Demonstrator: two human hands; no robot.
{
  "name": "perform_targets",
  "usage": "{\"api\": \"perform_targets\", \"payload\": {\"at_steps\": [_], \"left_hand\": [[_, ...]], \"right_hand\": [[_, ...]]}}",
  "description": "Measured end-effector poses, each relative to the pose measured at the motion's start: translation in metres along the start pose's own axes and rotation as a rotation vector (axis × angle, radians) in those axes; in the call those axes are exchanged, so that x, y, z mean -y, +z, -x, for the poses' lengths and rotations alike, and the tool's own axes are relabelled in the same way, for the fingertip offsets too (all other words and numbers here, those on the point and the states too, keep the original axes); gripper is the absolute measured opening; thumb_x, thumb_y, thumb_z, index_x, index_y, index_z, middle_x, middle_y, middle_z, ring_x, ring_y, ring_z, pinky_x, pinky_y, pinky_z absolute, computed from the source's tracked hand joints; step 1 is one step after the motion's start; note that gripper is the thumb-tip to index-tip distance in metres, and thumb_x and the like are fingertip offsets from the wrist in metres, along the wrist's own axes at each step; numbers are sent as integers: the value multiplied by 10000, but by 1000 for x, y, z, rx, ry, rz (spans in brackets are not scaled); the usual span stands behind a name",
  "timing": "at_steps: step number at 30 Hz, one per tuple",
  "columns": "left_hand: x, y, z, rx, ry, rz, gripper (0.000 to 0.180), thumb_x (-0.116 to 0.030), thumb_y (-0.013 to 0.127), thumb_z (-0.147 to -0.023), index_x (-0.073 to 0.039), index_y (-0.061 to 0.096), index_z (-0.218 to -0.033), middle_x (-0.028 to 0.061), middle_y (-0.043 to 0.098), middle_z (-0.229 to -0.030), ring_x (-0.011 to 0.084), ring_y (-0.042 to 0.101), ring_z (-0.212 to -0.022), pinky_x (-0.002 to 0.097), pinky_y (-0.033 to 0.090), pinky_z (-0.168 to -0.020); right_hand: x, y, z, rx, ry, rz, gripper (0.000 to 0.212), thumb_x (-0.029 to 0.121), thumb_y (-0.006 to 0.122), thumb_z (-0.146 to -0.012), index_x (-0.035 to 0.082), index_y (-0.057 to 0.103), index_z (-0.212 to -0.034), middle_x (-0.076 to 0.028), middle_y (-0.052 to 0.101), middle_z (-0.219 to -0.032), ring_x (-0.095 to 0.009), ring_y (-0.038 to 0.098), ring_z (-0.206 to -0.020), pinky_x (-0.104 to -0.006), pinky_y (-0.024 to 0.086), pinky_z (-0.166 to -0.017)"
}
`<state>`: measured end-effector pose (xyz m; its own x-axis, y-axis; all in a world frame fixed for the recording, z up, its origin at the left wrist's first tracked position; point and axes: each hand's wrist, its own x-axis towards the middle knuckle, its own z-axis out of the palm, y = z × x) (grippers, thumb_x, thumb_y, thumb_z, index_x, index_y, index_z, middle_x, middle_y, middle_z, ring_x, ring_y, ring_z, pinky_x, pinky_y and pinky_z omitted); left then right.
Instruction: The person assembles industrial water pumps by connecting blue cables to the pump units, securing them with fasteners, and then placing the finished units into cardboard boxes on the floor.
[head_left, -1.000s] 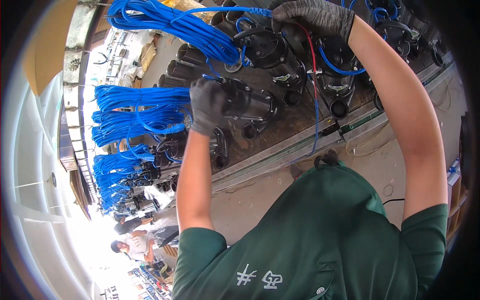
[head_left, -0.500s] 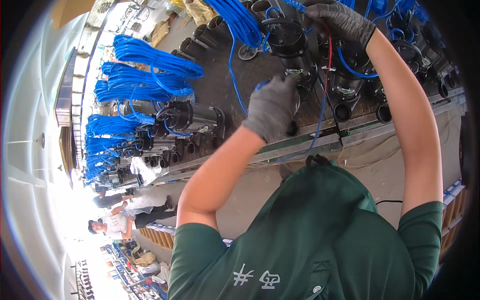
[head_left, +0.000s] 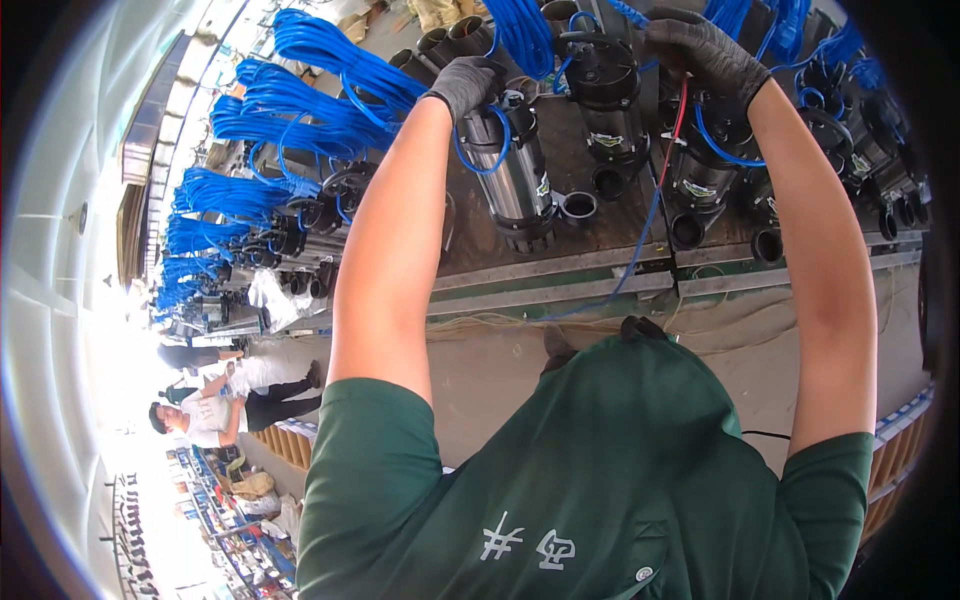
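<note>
Both my hands wear dark grey gloves. My left hand (head_left: 465, 88) is closed at the top of a submersible pump (head_left: 512, 180) with a silver body and black ends; its fingertips are hidden. A loop of blue cable hangs down that pump's side, and a black outlet (head_left: 578, 206) opens beside its base. Farther right my right hand (head_left: 705, 52) is closed round the end of a ribbed blue plug (head_left: 627, 12), mostly covered by the fingers. A red wire (head_left: 683, 105) runs down from beneath this hand and continues as a blue wire. Between my hands stands another pump (head_left: 605, 95).
More pumps (head_left: 705, 175) line the workbench (head_left: 560, 272) to the right. Coils of blue cable (head_left: 300, 105) lie over several pumps at left. Black pipe openings (head_left: 470, 35) sit at the back. A person in a white shirt (head_left: 210, 418) is at far left.
My left hand has moved away and left, from low beside the middle pump to the top of the silver pump, now plainly visible. My right hand stays near the same place. The view has shifted.
</note>
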<state>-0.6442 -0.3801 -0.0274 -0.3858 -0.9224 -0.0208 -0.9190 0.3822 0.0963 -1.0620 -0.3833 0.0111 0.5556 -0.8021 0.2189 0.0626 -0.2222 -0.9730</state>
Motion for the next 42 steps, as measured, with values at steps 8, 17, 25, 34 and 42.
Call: {"api": "perform_targets", "payload": {"at_steps": [8,17,25,34,42], "left_hand": [[18,-5,59,-55,-532,846,329,-14,621,-909,-46,757,-1208,70,777,-996,137,676,-770,302,557,-685],[40,15,45,-127,-190,34,346,-87,585,-927,-102,773,-1216,132,787,-1064,225,742,-945,347,579,-861],[-1,4,39,-240,-211,14,378,-248,614,-968,-191,687,-1334,178,745,-1132,349,714,-1043,447,560,-920],[-68,-27,117,-58,-13,184,644,-526,841,-799,-129,693,-1284,116,769,-1079,307,736,-1031,407,581,-900],[-44,-21,168,-235,-390,-92,555,-580,728,-852,-141,716,-1192,119,740,-1019,328,715,-968,458,565,-831]], "right_hand": [[1,13,15,-21,-27,-65,352,436,723,-966,102,699,-1072,33,607,-794,-64,502,-683,-246,399,-613],[-32,-34,-18,111,204,-18,524,580,787,-859,80,728,-1002,24,586,-767,-104,518,-666,-282,452,-647],[-33,-30,-19,129,118,-139,361,432,728,-949,98,675,-1075,21,557,-760,-95,499,-634,-268,432,-595],[-31,-33,-11,69,161,-162,379,382,723,-949,66,643,-1142,26,565,-822,-77,514,-682,-250,408,-571],[-20,-29,-14,100,215,-156,515,411,779,-896,10,637,-1185,-38,669,-927,-111,605,-708,-251,497,-617]]}}
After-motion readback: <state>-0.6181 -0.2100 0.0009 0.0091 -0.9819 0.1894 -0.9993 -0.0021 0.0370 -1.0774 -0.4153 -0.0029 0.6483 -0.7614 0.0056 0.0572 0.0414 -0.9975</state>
